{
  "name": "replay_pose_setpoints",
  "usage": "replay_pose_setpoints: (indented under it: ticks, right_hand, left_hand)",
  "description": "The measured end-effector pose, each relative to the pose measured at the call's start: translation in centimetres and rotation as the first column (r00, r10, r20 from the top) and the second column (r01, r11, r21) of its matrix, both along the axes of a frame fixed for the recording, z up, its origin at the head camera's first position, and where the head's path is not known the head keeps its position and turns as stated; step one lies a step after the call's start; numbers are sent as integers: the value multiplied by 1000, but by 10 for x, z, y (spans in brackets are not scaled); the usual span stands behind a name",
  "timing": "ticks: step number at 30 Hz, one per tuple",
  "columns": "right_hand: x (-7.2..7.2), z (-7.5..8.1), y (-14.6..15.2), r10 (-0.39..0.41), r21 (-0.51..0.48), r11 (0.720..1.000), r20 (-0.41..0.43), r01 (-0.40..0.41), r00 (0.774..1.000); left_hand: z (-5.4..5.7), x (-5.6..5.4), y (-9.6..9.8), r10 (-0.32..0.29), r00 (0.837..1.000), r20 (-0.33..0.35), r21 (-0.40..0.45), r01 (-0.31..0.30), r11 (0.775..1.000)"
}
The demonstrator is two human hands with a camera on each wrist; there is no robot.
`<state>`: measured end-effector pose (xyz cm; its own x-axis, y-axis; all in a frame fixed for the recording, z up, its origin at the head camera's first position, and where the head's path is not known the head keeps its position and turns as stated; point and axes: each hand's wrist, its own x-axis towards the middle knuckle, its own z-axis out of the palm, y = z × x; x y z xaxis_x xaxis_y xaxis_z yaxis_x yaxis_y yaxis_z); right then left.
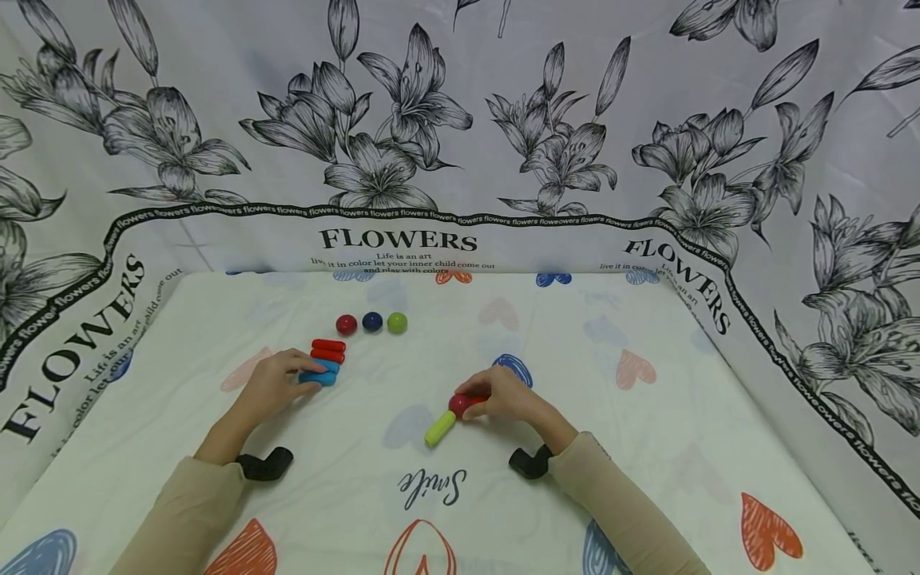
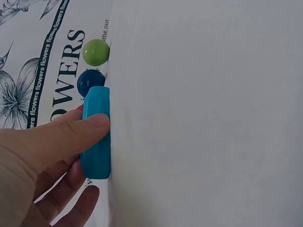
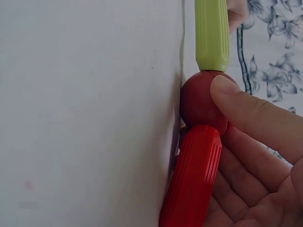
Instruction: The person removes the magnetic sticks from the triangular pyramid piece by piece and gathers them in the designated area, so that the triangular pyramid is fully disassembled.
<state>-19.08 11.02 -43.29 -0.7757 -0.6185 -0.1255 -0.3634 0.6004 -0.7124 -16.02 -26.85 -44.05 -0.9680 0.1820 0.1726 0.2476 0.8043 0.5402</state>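
At the left of the table, my left hand (image 1: 271, 385) pinches a blue ribbed rod (image 2: 96, 149) between thumb and fingers. A second blue rod (image 1: 327, 365) lies against it, and two red rods (image 1: 328, 345) lie just beyond. Further right, my right hand (image 1: 507, 394) pinches a dark red ball (image 3: 201, 97) with its thumb in front and fingers behind. A yellow-green rod (image 1: 440, 429) joins one side of that ball, and a red rod (image 3: 193, 177) joins the other. In the head view, the fingers mostly cover this red rod.
Behind the loose rods stand a red ball (image 1: 346, 324), a dark blue ball (image 1: 372, 322) and a green ball (image 1: 397, 323) in a row. A white cloth (image 1: 575, 495) printed with hearts covers the table. Flower-printed fabric (image 1: 481, 176) hangs at the back and sides.
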Motion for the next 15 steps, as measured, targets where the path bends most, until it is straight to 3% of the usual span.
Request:
replay_pose_setpoints:
  ticks: [15]
  right_hand:
    - [-1,0,1,15,-12,1000,-9,-15,1000]
  left_hand:
    - [1,8,2,16,997,-72,25,-14,1000]
